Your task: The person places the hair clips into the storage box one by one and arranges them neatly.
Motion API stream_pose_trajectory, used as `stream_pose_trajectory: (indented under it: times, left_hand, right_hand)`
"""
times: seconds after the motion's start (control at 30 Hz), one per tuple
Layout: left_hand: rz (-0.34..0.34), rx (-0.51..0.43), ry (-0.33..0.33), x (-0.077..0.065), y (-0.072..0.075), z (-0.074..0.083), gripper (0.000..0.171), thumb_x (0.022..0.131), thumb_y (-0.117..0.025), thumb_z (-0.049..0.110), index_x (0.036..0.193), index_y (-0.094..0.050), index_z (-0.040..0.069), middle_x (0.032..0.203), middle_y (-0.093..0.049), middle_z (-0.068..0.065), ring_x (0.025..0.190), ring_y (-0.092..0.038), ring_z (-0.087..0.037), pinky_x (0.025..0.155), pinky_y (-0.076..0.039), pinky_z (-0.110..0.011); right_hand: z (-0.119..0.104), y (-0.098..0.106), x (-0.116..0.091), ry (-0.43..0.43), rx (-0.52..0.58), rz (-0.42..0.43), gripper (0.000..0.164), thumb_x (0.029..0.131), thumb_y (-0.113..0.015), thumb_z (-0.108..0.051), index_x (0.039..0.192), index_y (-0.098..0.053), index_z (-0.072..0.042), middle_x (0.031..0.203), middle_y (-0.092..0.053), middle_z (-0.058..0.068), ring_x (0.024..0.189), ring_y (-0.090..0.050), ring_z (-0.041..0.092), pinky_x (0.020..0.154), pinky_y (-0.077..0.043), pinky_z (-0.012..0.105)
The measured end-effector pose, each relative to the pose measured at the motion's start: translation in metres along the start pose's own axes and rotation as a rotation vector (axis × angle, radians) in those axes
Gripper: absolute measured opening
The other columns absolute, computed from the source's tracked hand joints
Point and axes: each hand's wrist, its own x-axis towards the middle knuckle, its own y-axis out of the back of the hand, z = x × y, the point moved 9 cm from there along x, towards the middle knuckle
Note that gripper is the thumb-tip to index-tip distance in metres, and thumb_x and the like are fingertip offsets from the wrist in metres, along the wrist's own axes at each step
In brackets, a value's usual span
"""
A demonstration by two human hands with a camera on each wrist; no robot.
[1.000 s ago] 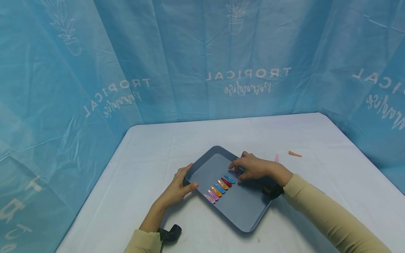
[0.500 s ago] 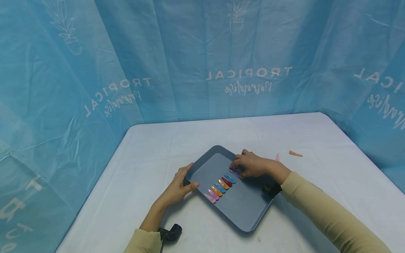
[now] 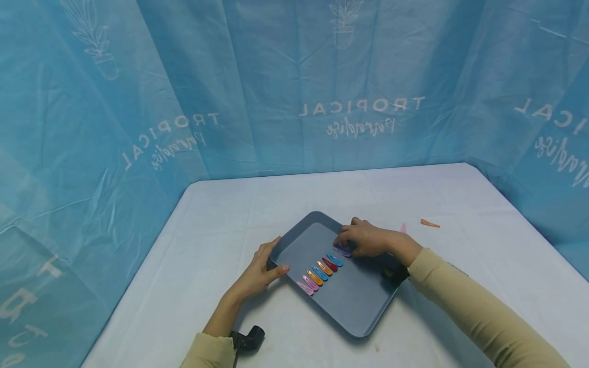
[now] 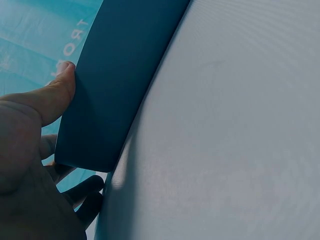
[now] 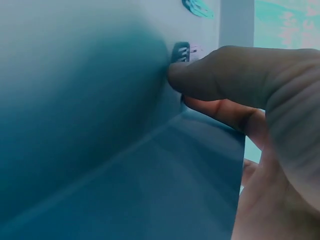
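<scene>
A grey-blue rectangular tray (image 3: 368,301) lies turned at an angle on the white table. My left hand (image 3: 255,272) grips its left corner, thumb over the rim; the left wrist view shows that thumb (image 4: 62,92) against the tray's outer wall (image 4: 115,90). Inside the tray, a slanting row of snap hair clips (image 3: 320,275) in pink, orange, blue and red runs from the near-left edge. At the row's upper end, my right hand (image 3: 365,239) pinches a purple hair clip (image 3: 341,252), close over the tray floor. The thumb (image 5: 200,80) hides part of it in the right wrist view.
Beyond the tray on the right lie an orange hair clip (image 3: 430,223) and a pink hair clip (image 3: 403,228), partly hidden by the right wrist. A blue printed curtain (image 3: 276,102) hangs round the back and sides of the table (image 3: 221,220).
The right thumb and fingers have drawn closer together at the purple clip, which has shifted very slightly. Left hand and tray stay in place.
</scene>
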Motion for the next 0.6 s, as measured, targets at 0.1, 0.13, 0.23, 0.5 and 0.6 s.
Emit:
stream_pose_trajectory:
  times: [0.1, 0.13, 0.23, 0.5, 0.6]
  left_hand:
    - [0.003, 0.001, -0.001, 0.0001, 0.0001, 0.0001, 0.08, 0.088, -0.065, 0.036, 0.152, -0.02, 0.019, 0.151, -0.025, -0.012, 0.141, -0.02, -0.034, 0.108, -0.024, -0.063]
    - [0.004, 0.0, -0.001, 0.0001, 0.0002, 0.0002, 0.08, 0.088, -0.065, 0.036, 0.152, -0.02, 0.019, 0.151, -0.025, -0.012, 0.141, -0.02, -0.034, 0.108, -0.024, -0.063]
    - [0.004, -0.001, -0.002, 0.0003, 0.0001, 0.0001, 0.08, 0.088, -0.065, 0.035, 0.152, -0.02, 0.019, 0.151, -0.025, -0.013, 0.141, -0.02, -0.035, 0.107, -0.024, -0.064]
    - [0.007, -0.004, -0.002, 0.0004, 0.0005, -0.0001, 0.08, 0.088, -0.066, 0.035, 0.152, -0.02, 0.018, 0.152, -0.025, -0.013, 0.142, -0.019, -0.036, 0.107, -0.023, -0.065]
    - [0.008, 0.001, -0.002, 0.0003, 0.0006, -0.0001, 0.08, 0.088, -0.066, 0.035, 0.152, -0.02, 0.018, 0.152, -0.025, -0.013, 0.142, -0.019, -0.036, 0.107, -0.023, -0.064]
  right_hand:
    - [-0.0008, 0.0, 0.0011, 0.003, 0.001, -0.001, 0.042, 0.081, -0.073, -0.016, 0.122, -0.064, -0.021, 0.106, -0.061, -0.003, 0.099, -0.043, 0.018, 0.081, -0.038, 0.033]
    - [-0.0011, 0.0, 0.0013, 0.005, 0.001, 0.0, 0.042, 0.081, -0.073, -0.016, 0.122, -0.064, -0.021, 0.106, -0.061, -0.003, 0.099, -0.043, 0.018, 0.08, -0.038, 0.033]
    - [-0.0021, -0.0006, 0.0021, 0.003, 0.001, -0.002, 0.041, 0.081, -0.073, -0.017, 0.121, -0.064, -0.022, 0.106, -0.06, -0.004, 0.099, -0.042, 0.018, 0.08, -0.037, 0.033]
    - [-0.0083, -0.0021, 0.0034, 0.0, 0.002, -0.004, 0.04, 0.081, -0.073, -0.019, 0.12, -0.065, -0.023, 0.105, -0.06, -0.005, 0.1, -0.042, 0.018, 0.081, -0.036, 0.034]
    - [-0.0085, -0.0022, 0.0028, -0.009, 0.003, -0.004, 0.041, 0.081, -0.074, -0.019, 0.12, -0.065, -0.023, 0.105, -0.06, -0.005, 0.1, -0.041, 0.018, 0.081, -0.036, 0.034]
